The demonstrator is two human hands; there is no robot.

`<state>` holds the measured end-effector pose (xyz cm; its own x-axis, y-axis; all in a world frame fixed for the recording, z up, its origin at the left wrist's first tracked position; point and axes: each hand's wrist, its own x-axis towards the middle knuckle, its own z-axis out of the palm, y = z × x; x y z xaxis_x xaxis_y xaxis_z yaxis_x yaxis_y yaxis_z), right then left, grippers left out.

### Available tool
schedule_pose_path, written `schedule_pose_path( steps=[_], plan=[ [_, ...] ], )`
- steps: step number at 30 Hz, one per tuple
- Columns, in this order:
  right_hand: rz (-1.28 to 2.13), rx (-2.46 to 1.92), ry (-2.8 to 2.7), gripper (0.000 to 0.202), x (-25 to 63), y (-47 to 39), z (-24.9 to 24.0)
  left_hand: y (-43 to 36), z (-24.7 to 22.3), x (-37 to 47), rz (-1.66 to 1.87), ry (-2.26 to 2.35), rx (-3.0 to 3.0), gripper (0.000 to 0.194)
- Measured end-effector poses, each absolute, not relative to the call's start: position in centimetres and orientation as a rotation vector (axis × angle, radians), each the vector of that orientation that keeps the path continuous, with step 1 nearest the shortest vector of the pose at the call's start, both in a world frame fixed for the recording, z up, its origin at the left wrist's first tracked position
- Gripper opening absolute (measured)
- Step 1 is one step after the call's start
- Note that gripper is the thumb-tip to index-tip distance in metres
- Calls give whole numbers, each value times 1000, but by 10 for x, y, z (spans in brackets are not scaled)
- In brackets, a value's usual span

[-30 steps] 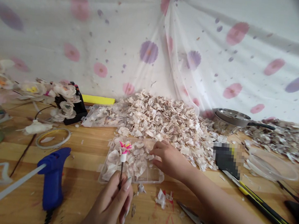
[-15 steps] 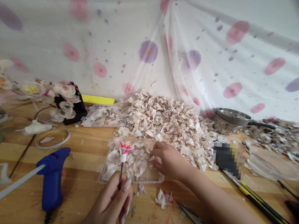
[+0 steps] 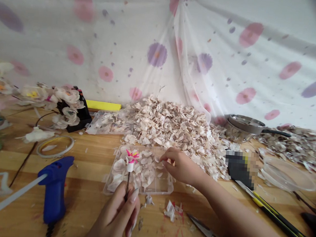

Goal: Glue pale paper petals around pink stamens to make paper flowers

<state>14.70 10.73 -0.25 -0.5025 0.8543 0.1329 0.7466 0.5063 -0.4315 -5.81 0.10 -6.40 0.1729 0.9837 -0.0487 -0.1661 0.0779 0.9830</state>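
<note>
My left hand is closed around the thin dark stem of an artificial flower centre, held upright. Its top has bright pink and yellow stamens above a white wrapped band. Over the right part of a clear plastic divided tray is my right hand, thumb and fingertips drawn together in a pinch. Whatever is between those fingertips is too small to make out. Loose pale petals fill the tray's left and middle compartments.
A large petal heap rises behind the tray. To the left are a blue glue gun, a tape roll and finished flowers. Scissors, a yellow-black utility knife and a lidded pot are on the right.
My right hand has lifted slightly and moved a little right above the tray, its fingers drawing closer together. The left hand and the flower centre have hardly moved.
</note>
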Motion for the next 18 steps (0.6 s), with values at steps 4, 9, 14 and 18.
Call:
schedule_pose_path(
  steps=[4,9,14,18],
  plan=[
    [501,-1292,-2366,17,148,108,-4,0,-63,-58,1123,1001,1095,45],
    [462,-1233,-2481,22,148,106,-4,0,-66,-58,1113,1009,1111,45],
    [350,-1312,-2582,33,151,106,1,1,-67,-60,1090,1017,1111,46],
    [325,-1291,-2659,32,151,104,2,0,-65,-60,1067,1020,1116,46]
  ],
)
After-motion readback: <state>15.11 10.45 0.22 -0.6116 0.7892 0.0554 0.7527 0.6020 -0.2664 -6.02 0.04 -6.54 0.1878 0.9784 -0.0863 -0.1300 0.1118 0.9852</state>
